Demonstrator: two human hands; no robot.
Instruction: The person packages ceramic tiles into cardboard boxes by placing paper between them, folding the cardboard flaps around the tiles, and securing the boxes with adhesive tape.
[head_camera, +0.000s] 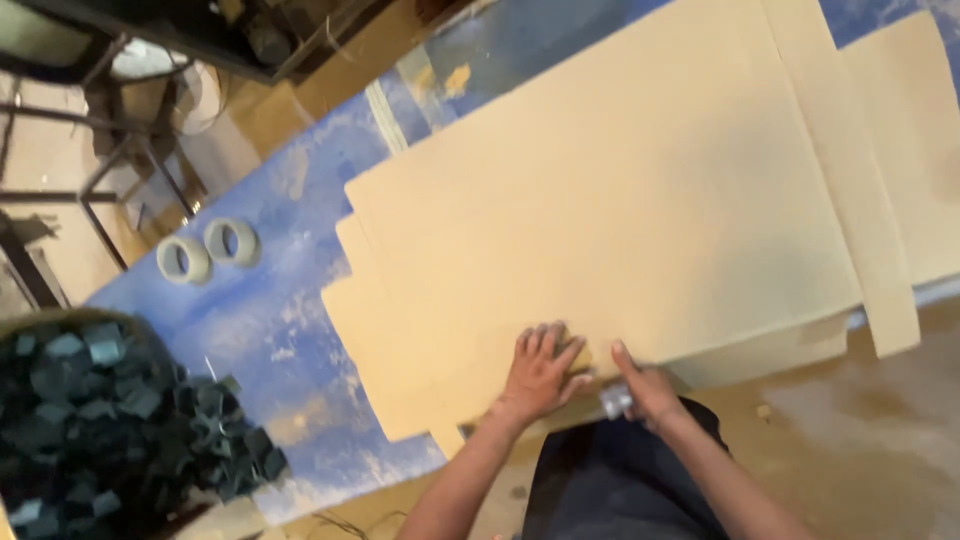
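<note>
Large tan cardboard sheets (620, 190) lie stacked on a blue worktable (270, 320). My left hand (538, 372) lies flat on the near edge of the cardboard, fingers slightly apart and holding nothing. My right hand (648, 388) is just to its right at the same edge, index finger stretched onto the sheet. It grips a small shiny grey object (615, 402); I cannot tell what kind of object it is. The two hands almost touch. A narrow cardboard strip (860, 190) lies over the sheets on the right.
Two grey tape rolls (208, 251) sit on the table at the left. A heap of small dark foam blocks (110, 410) spills from a container at lower left. Metal frames (110, 150) stand beyond the table. Brown floor (860, 450) shows at lower right.
</note>
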